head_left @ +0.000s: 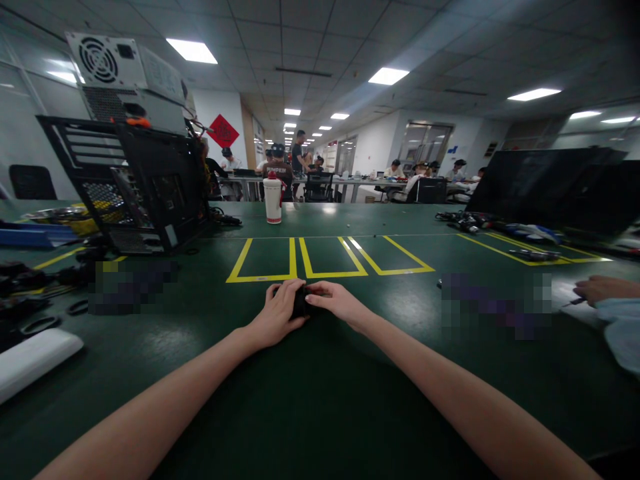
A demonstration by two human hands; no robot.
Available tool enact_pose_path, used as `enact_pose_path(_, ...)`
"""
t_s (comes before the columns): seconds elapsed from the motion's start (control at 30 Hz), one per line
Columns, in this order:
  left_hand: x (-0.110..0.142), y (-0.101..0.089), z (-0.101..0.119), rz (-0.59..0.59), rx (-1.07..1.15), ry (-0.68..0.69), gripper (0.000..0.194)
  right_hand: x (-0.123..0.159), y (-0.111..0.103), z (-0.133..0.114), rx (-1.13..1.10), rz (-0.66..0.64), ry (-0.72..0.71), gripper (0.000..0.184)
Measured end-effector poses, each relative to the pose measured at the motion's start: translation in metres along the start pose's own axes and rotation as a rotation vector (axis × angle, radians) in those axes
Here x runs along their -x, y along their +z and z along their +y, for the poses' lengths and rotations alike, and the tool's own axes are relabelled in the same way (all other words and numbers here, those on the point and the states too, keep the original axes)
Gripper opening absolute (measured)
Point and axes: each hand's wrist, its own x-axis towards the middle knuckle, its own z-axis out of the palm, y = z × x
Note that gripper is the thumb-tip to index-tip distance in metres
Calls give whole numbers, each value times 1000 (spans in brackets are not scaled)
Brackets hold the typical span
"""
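Between my two hands, just in front of the yellow tape outlines (pixel 335 274), is a small black object (pixel 300 303); its kind cannot be made out, as fingers cover most of it. My left hand (pixel 280 310) is wrapped over its left side and top, fingers closed round it. From the right, my right hand (pixel 336 301) pinches the same object with thumb and fingertips. Both wrists are low, close to the green tabletop (pixel 320 400).
An open black computer case (pixel 145 180) with power supplies (pixel 130 73) on top stands left. A white cup (pixel 273 200) is beyond the tape. Cables, a white object (pixel 37 360) and black rings (pixel 40 325) lie left. Another person's hand (pixel 607 290) is at right, near a dark monitor (pixel 545 187).
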Motion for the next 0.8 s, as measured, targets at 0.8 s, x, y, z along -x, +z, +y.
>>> enact_pose_path(0.8, -5, -2, -22, -66, 155, -242, 53, 5, -15, 21, 539, 128, -102, 38)
